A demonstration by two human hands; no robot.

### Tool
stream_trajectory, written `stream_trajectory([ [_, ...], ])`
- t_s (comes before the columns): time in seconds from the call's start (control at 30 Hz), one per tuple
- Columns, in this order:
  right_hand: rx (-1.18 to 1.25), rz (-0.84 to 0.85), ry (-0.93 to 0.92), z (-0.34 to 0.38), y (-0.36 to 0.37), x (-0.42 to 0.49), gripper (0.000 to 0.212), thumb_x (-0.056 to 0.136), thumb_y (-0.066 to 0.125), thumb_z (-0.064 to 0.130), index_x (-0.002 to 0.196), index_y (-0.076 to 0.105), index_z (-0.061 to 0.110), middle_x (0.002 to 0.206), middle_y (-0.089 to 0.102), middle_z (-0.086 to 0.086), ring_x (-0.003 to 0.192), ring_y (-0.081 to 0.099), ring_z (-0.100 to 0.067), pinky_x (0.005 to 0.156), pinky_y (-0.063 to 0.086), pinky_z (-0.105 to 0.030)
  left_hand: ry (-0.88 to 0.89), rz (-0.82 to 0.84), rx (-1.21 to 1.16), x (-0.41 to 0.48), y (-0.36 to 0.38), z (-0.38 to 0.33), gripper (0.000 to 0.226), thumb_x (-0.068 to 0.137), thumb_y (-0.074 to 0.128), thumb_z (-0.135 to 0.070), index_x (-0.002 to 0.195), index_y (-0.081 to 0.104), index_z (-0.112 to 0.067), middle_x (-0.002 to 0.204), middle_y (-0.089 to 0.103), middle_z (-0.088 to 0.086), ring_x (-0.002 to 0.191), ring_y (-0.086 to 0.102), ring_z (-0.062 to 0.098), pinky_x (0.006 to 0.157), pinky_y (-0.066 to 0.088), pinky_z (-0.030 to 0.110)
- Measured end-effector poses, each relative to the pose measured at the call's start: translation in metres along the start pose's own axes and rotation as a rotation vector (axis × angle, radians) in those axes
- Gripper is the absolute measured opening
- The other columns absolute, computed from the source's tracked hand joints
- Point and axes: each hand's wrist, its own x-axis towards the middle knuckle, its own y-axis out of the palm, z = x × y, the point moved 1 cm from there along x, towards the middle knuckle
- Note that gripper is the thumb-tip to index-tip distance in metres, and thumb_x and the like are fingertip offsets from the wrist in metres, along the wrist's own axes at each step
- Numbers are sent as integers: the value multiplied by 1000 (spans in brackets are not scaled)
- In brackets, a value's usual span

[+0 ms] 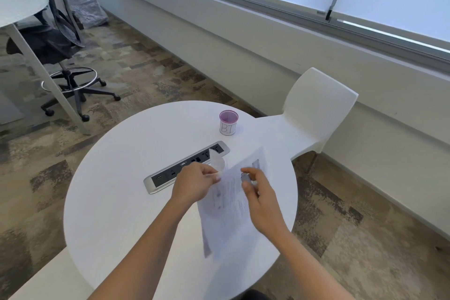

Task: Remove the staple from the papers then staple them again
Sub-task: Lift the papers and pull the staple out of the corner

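Note:
A thin stack of printed papers [229,204] is held above the round white table [117,192], blurred by motion. My left hand [194,184] pinches the sheets' upper left corner, where one page curls up and back. My right hand [259,198] is over the sheets' upper right part, its fingers closed on a small grey metal tool [245,177] that touches the top page. I cannot make out the staple.
A grey power and socket strip [170,173] is set into the tabletop just beyond my left hand. A purple-rimmed cup [228,122] marked "BI" stands at the far edge. A white chair [314,114] is behind the table; an office chair [63,39] stands far left.

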Motion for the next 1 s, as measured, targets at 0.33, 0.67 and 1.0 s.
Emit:
stream_trajectory([
  [0.33,-388,315,-24,14,-20,47,48,79,72,49,119,45,49,79,58,12,69,55,-3,66,46,-25,259,-49,116,1,-10,-25,16,69,83,-37,62,69,-41,67,65,-22,70,59,-2,54,36,20],
  [0.67,-502,308,16,11,-20,56,34,90,58,51,86,51,17,74,57,4,63,49,-14,62,41,-34,306,-38,-302,0,-21,-16,25,78,79,-42,101,71,-46,96,71,-22,90,66,4,71,53,25],
  [1.0,-188,175,-43,26,-31,64,26,85,66,51,100,52,37,75,59,5,63,52,-3,63,43,-24,85,167,-607,-9,-27,-16,35,74,72,-53,74,77,-18,77,76,7,67,70,19,62,53,29],
])
